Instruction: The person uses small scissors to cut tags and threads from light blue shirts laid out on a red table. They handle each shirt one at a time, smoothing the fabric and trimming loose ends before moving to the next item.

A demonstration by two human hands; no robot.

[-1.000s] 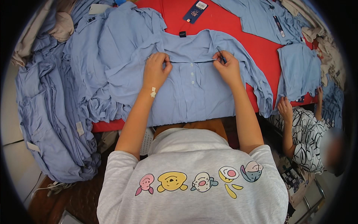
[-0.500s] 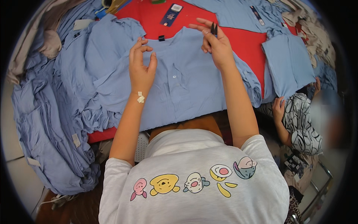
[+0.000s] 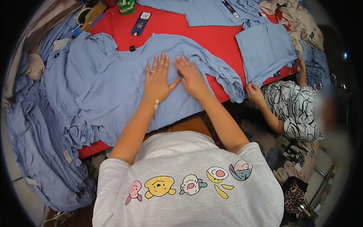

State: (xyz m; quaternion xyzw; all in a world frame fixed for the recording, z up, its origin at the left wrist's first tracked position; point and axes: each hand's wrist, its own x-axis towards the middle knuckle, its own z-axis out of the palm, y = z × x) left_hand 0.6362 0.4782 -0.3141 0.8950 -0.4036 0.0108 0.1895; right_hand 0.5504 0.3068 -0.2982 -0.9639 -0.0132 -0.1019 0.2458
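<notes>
A light blue shirt [image 3: 124, 89] lies spread over the table, its neckline with a small dark label [image 3: 132, 48] toward the far side. My left hand [image 3: 156, 81] presses flat on the shirt's front, fingers stretched out and a ring on one. Beside it my right hand [image 3: 192, 78] is over the cloth with its fingers extended, smeared by motion. Nothing shows in either hand; the small dark snips seen earlier in my right hand are not visible now. The shirt's right sleeve [image 3: 228, 83] reaches toward the table's near edge.
The table top [image 3: 166, 28] is red. A dark blue hang tag [image 3: 140, 24] and a tape roll [image 3: 81, 16] lie beyond the shirt. Blue garments [image 3: 38, 151] hang off the left edge. At right, a co-worker's hand [image 3: 255, 92] touches another folded blue shirt [image 3: 266, 49].
Both hands have come down onto the shirt from above and moved closer together. The snips are no longer seen in my right hand. The whole view has shifted.
</notes>
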